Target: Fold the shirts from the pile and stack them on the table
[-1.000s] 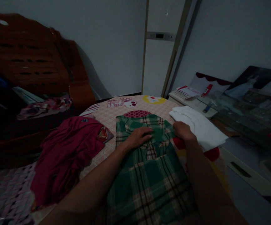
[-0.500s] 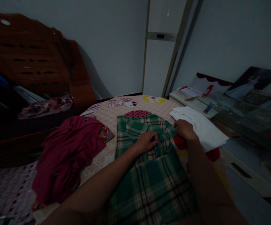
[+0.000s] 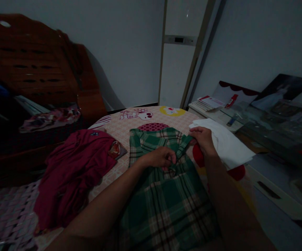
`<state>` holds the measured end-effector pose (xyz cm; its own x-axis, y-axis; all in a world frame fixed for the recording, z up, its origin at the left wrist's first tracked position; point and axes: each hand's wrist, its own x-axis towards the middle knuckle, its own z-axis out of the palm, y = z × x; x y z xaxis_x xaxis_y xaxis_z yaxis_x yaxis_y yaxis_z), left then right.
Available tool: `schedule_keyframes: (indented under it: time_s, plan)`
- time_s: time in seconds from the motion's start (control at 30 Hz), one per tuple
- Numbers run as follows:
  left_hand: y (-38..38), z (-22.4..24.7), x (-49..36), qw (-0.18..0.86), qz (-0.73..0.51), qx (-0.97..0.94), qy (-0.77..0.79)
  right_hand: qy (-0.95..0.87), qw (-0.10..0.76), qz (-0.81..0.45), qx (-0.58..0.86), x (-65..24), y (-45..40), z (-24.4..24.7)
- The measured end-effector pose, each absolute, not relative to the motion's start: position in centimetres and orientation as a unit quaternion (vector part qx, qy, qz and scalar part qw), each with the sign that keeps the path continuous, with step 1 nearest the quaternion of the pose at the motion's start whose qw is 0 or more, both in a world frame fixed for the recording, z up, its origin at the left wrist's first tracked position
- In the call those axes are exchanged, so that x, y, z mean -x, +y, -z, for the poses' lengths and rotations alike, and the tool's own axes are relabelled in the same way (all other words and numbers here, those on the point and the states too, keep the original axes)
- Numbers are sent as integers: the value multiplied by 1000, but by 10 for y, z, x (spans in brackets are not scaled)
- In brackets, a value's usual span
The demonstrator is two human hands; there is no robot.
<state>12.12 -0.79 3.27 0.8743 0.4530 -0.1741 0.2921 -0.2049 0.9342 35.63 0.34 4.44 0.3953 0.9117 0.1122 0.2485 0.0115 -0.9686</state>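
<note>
A green plaid shirt (image 3: pixel 171 198) lies spread on the round table, its far end partly folded inward. My left hand (image 3: pixel 162 157) rests over the middle of it with curled fingers pinching a bit of the cloth. At the shirt's right edge, my right hand (image 3: pixel 202 136) grips a narrow strip of the fabric between thumb and fingers, lifted slightly. The strip runs from the right hand down toward the left. Which part of the shirt this strip belongs to, I cannot tell.
A crumpled maroon garment (image 3: pixel 77 170) lies to the left on the patterned tablecloth (image 3: pixel 130 118). Folded white cloth (image 3: pixel 225 143) sits just right of my right hand. Beyond are a wooden bench (image 3: pixel 88 87), a glass-topped cabinet (image 3: pixel 257 136) and a tall white appliance (image 3: pixel 178 69).
My right hand has moved slightly left and up, drawing the cloth strip inward. My left hand has turned, its fingers now curled lower on the cloth.
</note>
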Motion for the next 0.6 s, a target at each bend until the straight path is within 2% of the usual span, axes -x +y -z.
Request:
schedule_keyframes:
  time_s: [0.1, 0.23, 0.33, 0.4, 0.47, 0.6]
  plan:
    - [0, -39, -110, 624, -61, -746, 226, -462, 599, -371, 538, -334, 1, -46]
    - [10, -48, -92, 642, -27, -729, 235, -538, 587, -433, 423, -311, -5, -52]
    - [15, -51, -82, 627, 11, -736, 254, -548, 586, -417, 426, -317, -2, -47]
    - [18, -48, -81, 603, -20, -747, 279, -516, 601, -403, 458, -330, 3, -38]
    - [22, -42, -83, 541, -106, -765, 332, -478, 593, -404, 507, -344, 9, -29]
    - [33, -29, -92, 288, -261, -804, 450, -423, 562, -408, 581, -358, 15, -10]
